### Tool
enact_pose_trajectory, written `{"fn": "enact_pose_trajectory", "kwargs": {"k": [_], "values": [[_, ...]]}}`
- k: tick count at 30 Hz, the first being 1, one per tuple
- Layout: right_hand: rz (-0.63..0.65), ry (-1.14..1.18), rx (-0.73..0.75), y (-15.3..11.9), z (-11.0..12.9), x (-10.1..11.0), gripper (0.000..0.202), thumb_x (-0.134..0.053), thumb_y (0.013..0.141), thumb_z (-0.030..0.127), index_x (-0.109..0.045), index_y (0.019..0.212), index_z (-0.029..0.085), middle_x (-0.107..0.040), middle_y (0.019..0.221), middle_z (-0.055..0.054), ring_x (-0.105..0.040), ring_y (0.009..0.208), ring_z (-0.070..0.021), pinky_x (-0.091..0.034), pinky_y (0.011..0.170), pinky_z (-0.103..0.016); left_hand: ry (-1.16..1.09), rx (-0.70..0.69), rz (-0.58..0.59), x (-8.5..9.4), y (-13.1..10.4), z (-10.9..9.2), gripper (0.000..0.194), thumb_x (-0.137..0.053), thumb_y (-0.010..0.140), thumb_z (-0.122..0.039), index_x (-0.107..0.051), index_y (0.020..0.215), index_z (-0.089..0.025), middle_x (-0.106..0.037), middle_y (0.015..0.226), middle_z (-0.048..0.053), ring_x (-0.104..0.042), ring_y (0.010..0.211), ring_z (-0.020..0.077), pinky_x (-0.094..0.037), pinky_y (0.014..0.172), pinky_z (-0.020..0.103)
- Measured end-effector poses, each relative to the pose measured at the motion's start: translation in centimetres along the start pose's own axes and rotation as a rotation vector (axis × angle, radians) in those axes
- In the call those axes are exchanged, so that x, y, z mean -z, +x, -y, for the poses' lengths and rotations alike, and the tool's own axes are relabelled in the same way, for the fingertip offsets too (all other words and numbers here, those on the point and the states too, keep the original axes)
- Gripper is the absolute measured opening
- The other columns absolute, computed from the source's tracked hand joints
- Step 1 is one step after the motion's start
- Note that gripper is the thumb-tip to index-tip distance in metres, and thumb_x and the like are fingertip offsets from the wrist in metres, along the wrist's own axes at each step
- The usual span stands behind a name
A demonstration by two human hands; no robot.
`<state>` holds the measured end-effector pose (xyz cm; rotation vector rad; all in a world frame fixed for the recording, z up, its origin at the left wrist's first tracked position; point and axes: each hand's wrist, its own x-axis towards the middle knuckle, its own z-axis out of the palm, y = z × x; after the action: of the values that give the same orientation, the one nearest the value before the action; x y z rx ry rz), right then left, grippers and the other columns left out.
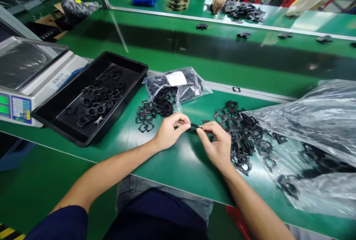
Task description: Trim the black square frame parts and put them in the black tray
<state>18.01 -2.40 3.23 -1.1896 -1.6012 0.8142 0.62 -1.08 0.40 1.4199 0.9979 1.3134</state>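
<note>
While the green desk [191,167] spreads out beneath the work, a large clear plastic bag [311,117] lies crumpled over its right side, dark parts showing through the film. Well to the left sits a black tray [119,109], with a white scale [39,90] just past its left edge. Between the bag and the person's hands spreads a tangled heap of black ring-shaped parts [241,132], and a looser pile [101,93] of similar parts lies inside the tray. Beyond the hands rests a smaller plastic bag [191,86] full of dark parts, a lesser cluster [147,112] gathered at its near left edge. In the middle, the left hand [170,132] and the right hand [218,144] face each other above the desk, their fingers pinching opposite ends of one thin black piece [194,126], seen nearly edge-on, its full outline hard to make out
</note>
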Motion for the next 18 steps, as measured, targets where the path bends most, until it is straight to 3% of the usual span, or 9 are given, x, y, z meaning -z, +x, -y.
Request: {"fn": "enact_pose_trajectory", "kwargs": {"k": [5, 9, 13, 18], "values": [[0.107, 0.454, -0.467, 0.8, -0.7, 0.3, 0.036, -0.082, 0.074, 0.051, -0.063, 0.071, 0.020, -0.063, 0.062, 0.002, -0.061, 0.052, -0.0136, -0.055, 0.057, -0.028, 0.226, -0.204, 0.060, 0.0, -0.4, -0.4, 0.012, -0.054, 0.096, -0.020, -0.066, 0.097, -0.017, -0.069, 0.087, 0.004, -0.067, 0.078, 0.0125, -0.056, 0.075, 0.024], [0.150, 0.599, -0.615, 1.2, -0.6, 0.4, 0.040, -0.086, 0.068, 0.052, -0.062, 0.067, 0.019, -0.063, 0.058, 0.001, -0.058, 0.047, -0.0130, -0.054, 0.050, -0.028, 0.399, -0.417, 0.055, 0.2, -0.5, -0.4, 0.016, -0.058, 0.092, -0.016, -0.069, 0.103, -0.020, -0.068, 0.101, 0.007, -0.067, 0.094, 0.0168, -0.056, 0.085, 0.031], [0.155, 0.500, -0.566, 0.8, -0.6, 0.0, 0.041, -0.081, 0.073, 0.056, -0.063, 0.070, 0.019, -0.064, 0.059, 0.001, -0.061, 0.049, -0.0140, -0.056, 0.054, -0.028, 0.440, -0.524, -0.004, 0.3, -0.4, -0.4, 0.013, -0.061, 0.091, -0.015, -0.072, 0.094, -0.021, -0.070, 0.094, 0.005, -0.067, 0.088, 0.0152, -0.056, 0.081, 0.030], [-0.010, 0.254, -0.259, 0.2, -0.8, -0.2, 0.026, -0.074, 0.084, 0.047, -0.068, 0.089, 0.022, -0.069, 0.082, -0.002, -0.068, 0.076, -0.0179, -0.059, 0.072, -0.031, 0.374, -0.449, -0.056, 0.5, 0.0, -0.7, 0.010, -0.066, 0.089, -0.015, -0.074, 0.090, -0.020, -0.072, 0.084, 0.004, -0.067, 0.079, 0.0143, -0.055, 0.075, 0.028]]}}
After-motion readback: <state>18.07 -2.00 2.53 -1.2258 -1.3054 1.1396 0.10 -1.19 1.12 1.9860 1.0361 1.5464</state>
